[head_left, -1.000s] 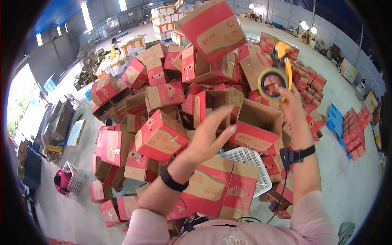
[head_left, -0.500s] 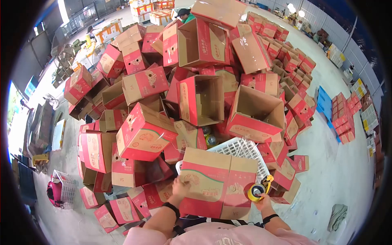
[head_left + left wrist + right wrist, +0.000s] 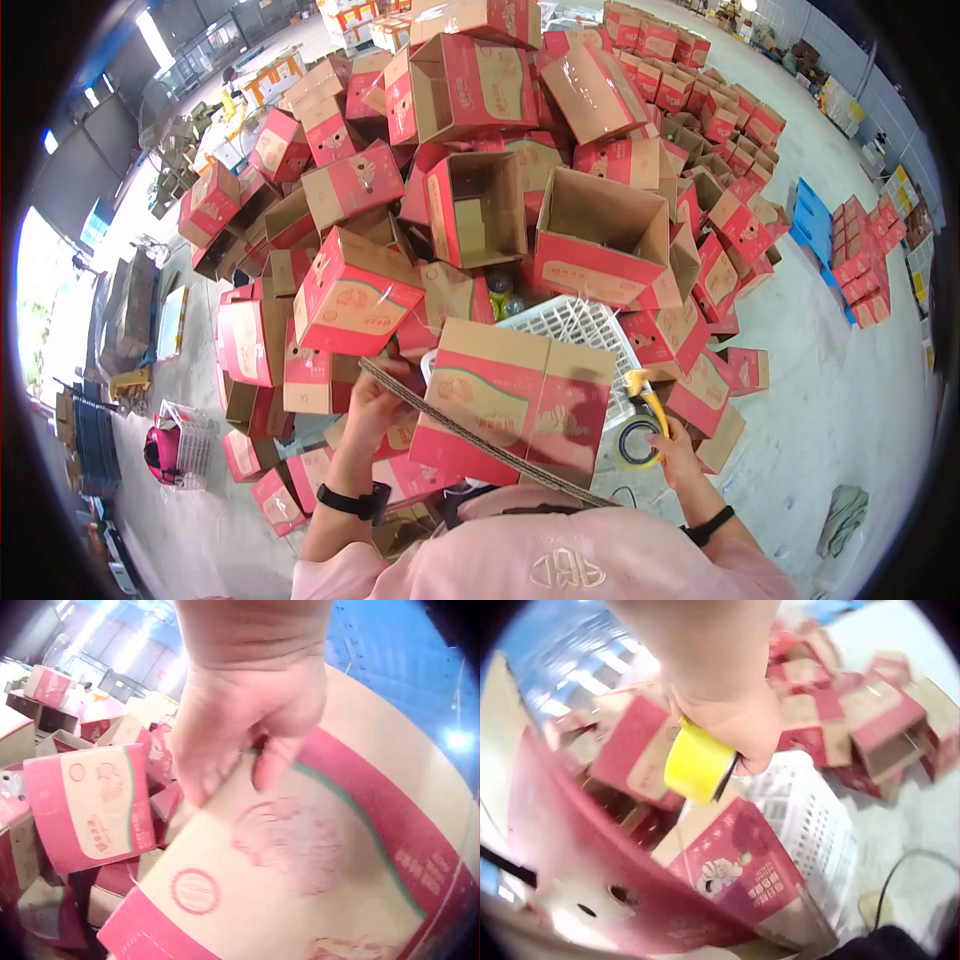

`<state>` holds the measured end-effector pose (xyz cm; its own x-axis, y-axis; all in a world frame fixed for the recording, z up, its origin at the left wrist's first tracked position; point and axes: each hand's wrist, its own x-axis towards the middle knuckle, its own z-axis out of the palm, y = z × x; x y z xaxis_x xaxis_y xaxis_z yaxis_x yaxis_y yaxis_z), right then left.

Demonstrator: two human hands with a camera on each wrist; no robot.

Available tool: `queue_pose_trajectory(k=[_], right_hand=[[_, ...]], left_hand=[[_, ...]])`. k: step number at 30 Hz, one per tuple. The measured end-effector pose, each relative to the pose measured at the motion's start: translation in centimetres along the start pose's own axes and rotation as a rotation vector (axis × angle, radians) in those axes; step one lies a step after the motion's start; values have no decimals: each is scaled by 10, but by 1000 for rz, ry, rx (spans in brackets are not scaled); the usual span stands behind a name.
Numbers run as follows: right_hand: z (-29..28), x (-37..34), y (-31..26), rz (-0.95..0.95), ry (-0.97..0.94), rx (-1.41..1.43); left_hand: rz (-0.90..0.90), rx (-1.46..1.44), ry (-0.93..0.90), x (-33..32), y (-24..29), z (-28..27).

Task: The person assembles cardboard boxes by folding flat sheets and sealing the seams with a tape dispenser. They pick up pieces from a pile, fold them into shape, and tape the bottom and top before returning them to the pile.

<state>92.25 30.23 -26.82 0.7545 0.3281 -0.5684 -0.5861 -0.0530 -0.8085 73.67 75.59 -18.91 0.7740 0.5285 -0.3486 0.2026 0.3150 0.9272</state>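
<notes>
My left hand grips the edge of a flat-folded carton, tilted up so that only its thin double edge shows in the head view. In the left wrist view the thumb lies on the printed face of this flat carton. My right hand holds a yellow-and-black tape dispenser with its roll low beside the cartons. The yellow tape roll shows under that hand in the right wrist view. Another red and tan carton lies in front of me on a white plastic basket.
A large heap of open cartons rises ahead, with more stacked behind on the right. A white crate holding something pink stands at the left. Red cartons stand by a blue pallet at the right. Grey cloth lies on the floor.
The carton in the air over the heap has come down onto it. Both hands have drawn back toward my body; the left now holds up a flat carton, and the right still holds the tape dispenser.
</notes>
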Motion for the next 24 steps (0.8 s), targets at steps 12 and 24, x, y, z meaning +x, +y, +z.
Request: queue_pose_trajectory(k=[12, 24], right_hand=[[94, -34, -117, -433, -305, -814], [207, 32, -187, -943, -249, -1397]], left_hand=[[247, -247, -62, 5, 4, 28], [727, 364, -489, -23, 27, 24]])
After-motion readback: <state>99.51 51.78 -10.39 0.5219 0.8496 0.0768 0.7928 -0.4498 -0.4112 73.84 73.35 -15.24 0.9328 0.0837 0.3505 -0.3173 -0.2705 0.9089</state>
